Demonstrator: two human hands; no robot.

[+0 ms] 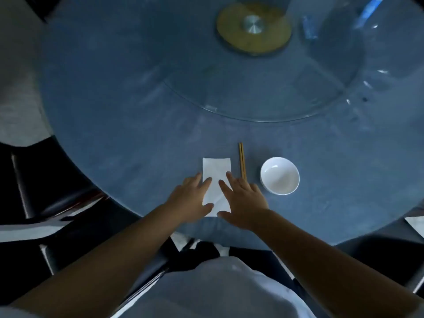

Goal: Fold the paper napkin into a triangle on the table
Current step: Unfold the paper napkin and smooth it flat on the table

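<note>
A white paper napkin (216,171) lies flat as a tall rectangle on the round blue-grey table (119,106), close to the near edge. My left hand (191,199) rests on its left side with fingers spread, fingertips and thumb pressing on the paper. On the napkin's right side my right hand (243,200) lies flat in the same way, fingers apart. Both hands cover the lower corners; neither hand grips the paper.
A pair of wooden chopsticks (242,160) lies just right of the napkin. A white empty bowl (280,176) stands further right. A glass turntable (263,92) with a brass hub (253,27) fills the table's centre. Dark chairs (52,191) stand at the left.
</note>
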